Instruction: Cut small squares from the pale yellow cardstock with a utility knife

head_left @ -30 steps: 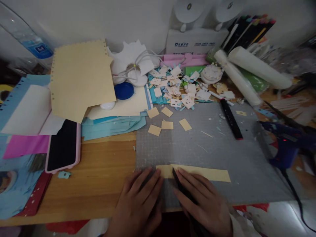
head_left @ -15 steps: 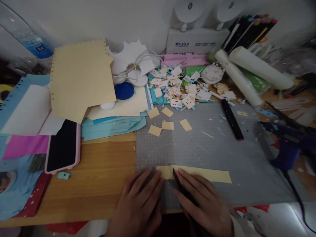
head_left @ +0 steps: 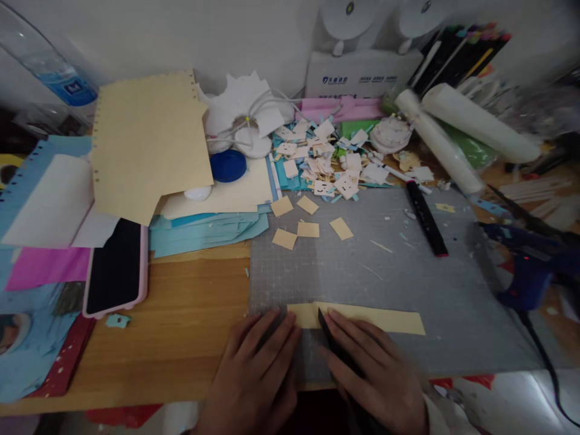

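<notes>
A pale yellow paper strip lies across the lower part of the grey cutting mat. The fingertips of my left hand touch its left end. My right hand is wrapped round a dark, pointed tool, whose tip rests on the strip near a slight crease; the rest of the tool is mostly under the hand. Further up the mat are several small yellow paper rectangles.
A black marker lies at the right, left of a blue glue gun. Paper scraps are heaped at the back. A phone and paper sheets cover the left side.
</notes>
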`<state>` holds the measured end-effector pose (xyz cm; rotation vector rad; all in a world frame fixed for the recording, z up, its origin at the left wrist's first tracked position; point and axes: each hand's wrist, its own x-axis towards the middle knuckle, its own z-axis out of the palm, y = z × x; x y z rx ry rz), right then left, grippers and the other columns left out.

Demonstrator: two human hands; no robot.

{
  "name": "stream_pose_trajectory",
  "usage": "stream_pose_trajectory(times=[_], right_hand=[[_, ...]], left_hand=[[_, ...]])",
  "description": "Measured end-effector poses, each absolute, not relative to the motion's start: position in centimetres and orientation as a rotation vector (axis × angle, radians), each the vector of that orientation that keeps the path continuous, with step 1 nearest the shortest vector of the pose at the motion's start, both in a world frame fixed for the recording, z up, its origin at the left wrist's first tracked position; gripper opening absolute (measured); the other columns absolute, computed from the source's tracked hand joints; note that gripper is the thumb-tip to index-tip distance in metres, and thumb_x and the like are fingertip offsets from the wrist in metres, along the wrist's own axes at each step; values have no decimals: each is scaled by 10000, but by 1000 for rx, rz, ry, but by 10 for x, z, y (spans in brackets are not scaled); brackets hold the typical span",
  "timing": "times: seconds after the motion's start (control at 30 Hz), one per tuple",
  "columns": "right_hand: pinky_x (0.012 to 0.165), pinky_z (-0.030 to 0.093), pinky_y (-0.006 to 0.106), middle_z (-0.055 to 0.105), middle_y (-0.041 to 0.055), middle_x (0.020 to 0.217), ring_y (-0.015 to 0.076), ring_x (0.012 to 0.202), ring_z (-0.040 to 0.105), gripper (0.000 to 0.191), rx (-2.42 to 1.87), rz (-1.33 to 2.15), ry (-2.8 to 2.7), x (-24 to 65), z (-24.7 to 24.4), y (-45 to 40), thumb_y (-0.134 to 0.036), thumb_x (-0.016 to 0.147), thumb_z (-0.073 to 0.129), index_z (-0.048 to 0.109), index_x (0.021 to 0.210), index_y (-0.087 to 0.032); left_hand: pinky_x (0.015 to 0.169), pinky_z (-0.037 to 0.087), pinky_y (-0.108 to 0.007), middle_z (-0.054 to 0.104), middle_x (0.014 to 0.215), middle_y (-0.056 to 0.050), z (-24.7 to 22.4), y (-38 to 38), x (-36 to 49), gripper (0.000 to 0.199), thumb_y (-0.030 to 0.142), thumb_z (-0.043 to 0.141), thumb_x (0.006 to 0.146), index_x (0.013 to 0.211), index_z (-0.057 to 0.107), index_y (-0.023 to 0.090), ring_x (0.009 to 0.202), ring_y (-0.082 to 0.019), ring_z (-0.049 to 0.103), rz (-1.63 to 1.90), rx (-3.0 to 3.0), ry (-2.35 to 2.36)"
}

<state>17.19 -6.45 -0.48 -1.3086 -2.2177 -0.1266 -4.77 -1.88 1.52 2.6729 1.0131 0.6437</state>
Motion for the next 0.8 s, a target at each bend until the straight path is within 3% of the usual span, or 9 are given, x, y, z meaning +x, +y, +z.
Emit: stream_pose_trajectory(times=[0.5, 0.8], right_hand=[[1066, 448, 340, 759, 110, 1174, 185, 1261, 629, 226, -1302, -107, -2212, 171, -6, -66, -126, 1004, 519, 718, 976, -229], [1064, 451, 336, 761, 101, 1172, 181, 1229, 652, 218, -1311, -138, -2236, 173, -4, -64, -124, 1000, 519, 707, 973, -232]], left_hand=[[1030, 430, -401, 690, 1297, -30, 17, -18, -47, 359, 131, 516, 897, 1221, 671, 135, 1214, -241, 578, 641, 2706, 1023], [1062, 400, -379, 689, 1300, -18, 18, -18, -46, 364, 102, 487, 906, 1214, 676, 142, 1223, -223, 569, 654, 2691, 1048]])
